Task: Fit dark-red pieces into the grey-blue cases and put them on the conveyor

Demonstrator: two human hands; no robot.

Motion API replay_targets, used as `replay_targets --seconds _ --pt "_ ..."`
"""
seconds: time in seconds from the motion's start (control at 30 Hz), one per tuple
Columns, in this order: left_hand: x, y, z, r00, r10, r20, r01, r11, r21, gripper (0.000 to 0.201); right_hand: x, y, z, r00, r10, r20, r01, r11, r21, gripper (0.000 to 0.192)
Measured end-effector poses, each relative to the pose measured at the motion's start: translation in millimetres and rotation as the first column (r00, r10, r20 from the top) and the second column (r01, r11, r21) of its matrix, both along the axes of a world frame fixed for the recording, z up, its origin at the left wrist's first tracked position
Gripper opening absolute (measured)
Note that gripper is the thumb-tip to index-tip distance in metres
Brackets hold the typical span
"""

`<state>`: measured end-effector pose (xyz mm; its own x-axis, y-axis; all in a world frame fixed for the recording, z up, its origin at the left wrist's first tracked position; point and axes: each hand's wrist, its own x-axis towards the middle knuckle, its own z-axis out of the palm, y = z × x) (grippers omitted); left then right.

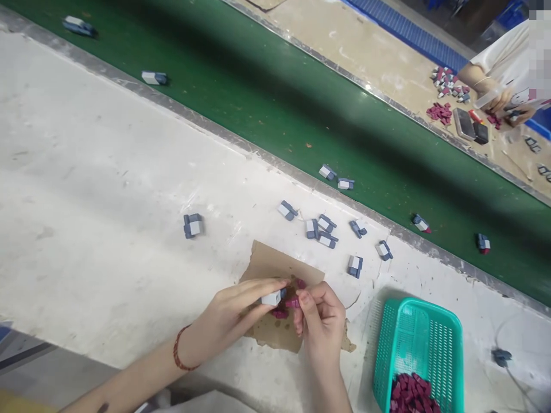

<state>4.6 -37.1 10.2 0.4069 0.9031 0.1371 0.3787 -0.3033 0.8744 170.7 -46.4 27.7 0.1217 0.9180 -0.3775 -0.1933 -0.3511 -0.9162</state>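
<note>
My left hand is closed on a small white and blue plastic part, held between thumb and fingers. A small maroon plastic piece is pinched in my right hand, close beside the white and blue part. Both hands are over a stained brown cardboard sheet on the pale worktable. More maroon pieces lie on the cardboard, partly hidden by my fingers. Several similar white and blue parts lie on the table beyond the cardboard.
A green basket with maroon pieces stands at the right. A green conveyor belt carries several parts beyond the table. Across it, a co-worker's hands are near piles of parts. A dark object with a cord lies far right.
</note>
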Motion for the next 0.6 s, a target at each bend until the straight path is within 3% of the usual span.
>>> replay_targets --seconds 0.3,0.6 --pt "2.8 2.0 1.0 0.998 -0.059 -0.008 0.058 0.997 -0.060 0.030 -3.4 -1.0 -4.3 0.998 0.018 0.060 -0.021 0.999 0.049 0.041" --pt "2.7 4.3 -0.7 0.996 -0.091 0.022 0.094 0.968 -0.233 0.030 -1.4 -4.1 -8.0 0.976 0.098 0.195 -0.112 0.992 0.063 0.034"
